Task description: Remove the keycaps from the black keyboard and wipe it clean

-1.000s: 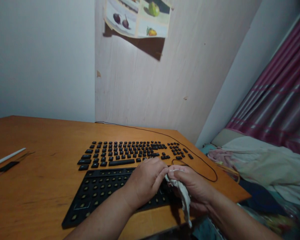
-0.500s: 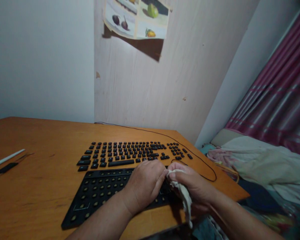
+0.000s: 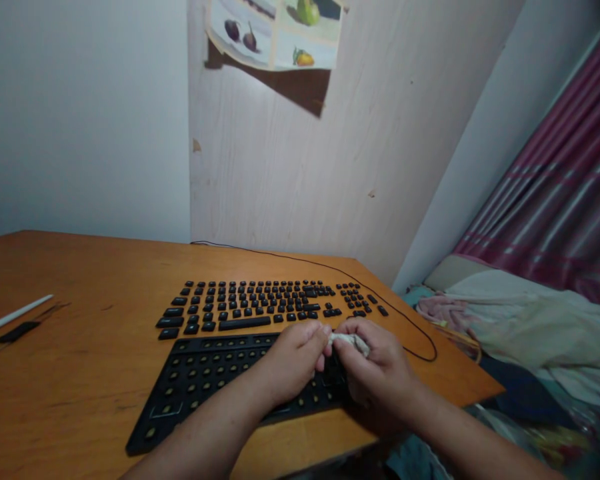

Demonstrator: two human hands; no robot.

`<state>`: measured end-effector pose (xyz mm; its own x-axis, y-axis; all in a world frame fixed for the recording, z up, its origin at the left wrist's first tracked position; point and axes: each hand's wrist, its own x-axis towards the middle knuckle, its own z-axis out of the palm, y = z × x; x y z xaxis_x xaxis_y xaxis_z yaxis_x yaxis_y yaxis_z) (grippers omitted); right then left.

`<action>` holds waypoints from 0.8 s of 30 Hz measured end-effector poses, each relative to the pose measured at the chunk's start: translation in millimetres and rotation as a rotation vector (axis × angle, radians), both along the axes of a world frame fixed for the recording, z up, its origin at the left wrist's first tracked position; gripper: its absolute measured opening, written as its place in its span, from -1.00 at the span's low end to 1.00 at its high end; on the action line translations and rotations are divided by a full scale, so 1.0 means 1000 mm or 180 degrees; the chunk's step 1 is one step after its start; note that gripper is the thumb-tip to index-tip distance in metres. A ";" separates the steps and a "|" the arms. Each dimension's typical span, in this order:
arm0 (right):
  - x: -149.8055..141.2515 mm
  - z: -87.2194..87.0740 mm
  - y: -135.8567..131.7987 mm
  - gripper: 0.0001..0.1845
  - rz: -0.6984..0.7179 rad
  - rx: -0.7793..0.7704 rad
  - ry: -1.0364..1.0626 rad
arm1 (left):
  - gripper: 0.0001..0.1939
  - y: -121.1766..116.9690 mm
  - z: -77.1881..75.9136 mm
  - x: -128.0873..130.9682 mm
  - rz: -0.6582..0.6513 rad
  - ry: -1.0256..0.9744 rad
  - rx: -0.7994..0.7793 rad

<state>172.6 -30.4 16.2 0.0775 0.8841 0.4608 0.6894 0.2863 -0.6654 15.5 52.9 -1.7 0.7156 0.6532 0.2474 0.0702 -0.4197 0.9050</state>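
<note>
Over the right part of a black keyboard base [image 3: 200,373], my two hands meet in front of me. My right hand [image 3: 383,357] is closed around a crumpled white cloth [image 3: 355,343], a bit of which shows between thumb and fingers. My left hand [image 3: 295,357] is pinched shut, its fingertips touching the cloth's left end; whatever lies between them is hidden. The base has its keycaps off, and rows of small stems show. Behind it, loose black keycaps lie in keyboard order, among them the long space bar [image 3: 244,323].
A thin black cable [image 3: 340,270] runs along the desk's back and curls at the right. At the left lie a white stick [image 3: 17,315] and a small black strip [image 3: 17,332]. Past the desk's right edge is heaped bedding [image 3: 525,320].
The cloth's long hanging tail has been gathered into my right hand. My left hand has turned, with its thumb now more visible. The view has shifted slightly.
</note>
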 end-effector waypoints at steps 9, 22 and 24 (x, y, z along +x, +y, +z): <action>0.003 0.001 0.008 -0.80 0.0174 -0.1158 0.2546 | -0.80 -0.009 0.005 -0.005 0.0391 0.0523 0.2311; 0.011 -0.003 -0.001 -0.87 0.0013 -0.0192 -0.0061 | -0.70 -0.005 0.003 -0.003 0.0361 0.0551 0.1934; 0.014 -0.001 -0.003 -0.86 0.0146 0.0165 -0.0807 | -0.69 -0.003 0.004 -0.003 0.0274 0.0441 0.1512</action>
